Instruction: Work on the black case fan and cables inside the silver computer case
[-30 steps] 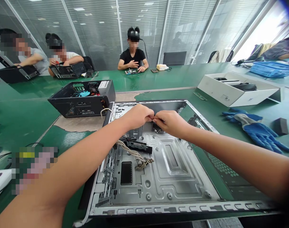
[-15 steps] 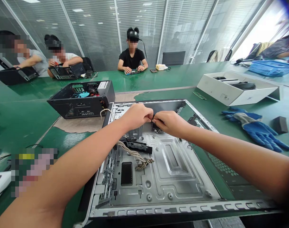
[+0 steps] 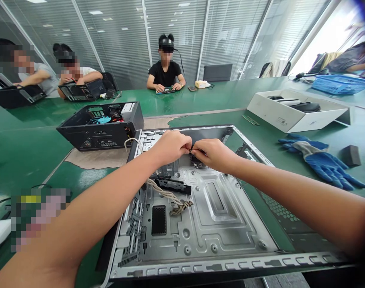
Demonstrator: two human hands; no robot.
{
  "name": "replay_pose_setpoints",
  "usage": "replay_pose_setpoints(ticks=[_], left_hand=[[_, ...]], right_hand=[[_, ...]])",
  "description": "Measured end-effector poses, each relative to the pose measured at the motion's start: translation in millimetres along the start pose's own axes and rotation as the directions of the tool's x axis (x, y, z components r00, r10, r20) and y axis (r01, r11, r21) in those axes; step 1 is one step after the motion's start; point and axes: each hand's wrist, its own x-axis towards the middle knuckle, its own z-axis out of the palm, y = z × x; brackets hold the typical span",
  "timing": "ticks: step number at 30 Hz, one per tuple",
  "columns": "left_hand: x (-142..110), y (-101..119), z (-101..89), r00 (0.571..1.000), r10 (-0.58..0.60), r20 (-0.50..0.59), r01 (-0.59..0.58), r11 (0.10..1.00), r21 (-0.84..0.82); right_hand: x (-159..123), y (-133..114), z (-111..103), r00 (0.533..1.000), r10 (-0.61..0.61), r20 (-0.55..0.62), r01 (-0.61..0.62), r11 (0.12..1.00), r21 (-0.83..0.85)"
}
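Note:
An open, stripped metal computer case (image 3: 218,224) lies flat on the green table in front of me. My left hand (image 3: 172,146) and my right hand (image 3: 214,154) meet over the far half of the case, fingers pinched together on a small dark part I cannot make out. A braided beige cable bundle (image 3: 170,198) runs across the case floor beside a black bracket (image 3: 174,185), just below my left hand.
A second black computer case (image 3: 101,126) with a blue fan sits at the left rear. Blue work gloves (image 3: 320,160), a dark block (image 3: 351,155) and a white box (image 3: 296,112) lie to the right. Three people sit at the far side of the table.
Both hands stay pinched together at the same spot over the case. The view has shifted slightly; nothing else moved.

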Motion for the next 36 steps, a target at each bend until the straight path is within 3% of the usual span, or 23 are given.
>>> replay_pose_setpoints(ticks=[9, 16, 24, 36], left_hand=[[0, -2, 1.4, 0.999, -0.035, 0.032, 0.033, 0.997, 0.068], [2, -3, 3.3, 0.998, 0.008, 0.057, -0.013, 0.995, 0.102], [1, -3, 1.4, 0.996, 0.050, 0.072, -0.062, 0.983, 0.171], [1, 0, -1.6, 0.999, -0.030, 0.036, 0.024, 0.988, 0.151]], right_hand=[[-1, 2, 2, 1.000, -0.009, -0.015, 0.009, 1.000, 0.002], [1, 2, 3, 0.998, -0.047, -0.039, 0.046, 0.999, -0.007], [3, -2, 5, 0.999, 0.047, -0.004, -0.047, 0.997, 0.057], [5, -9, 1, 0.986, 0.168, 0.009, -0.168, 0.983, 0.079]])
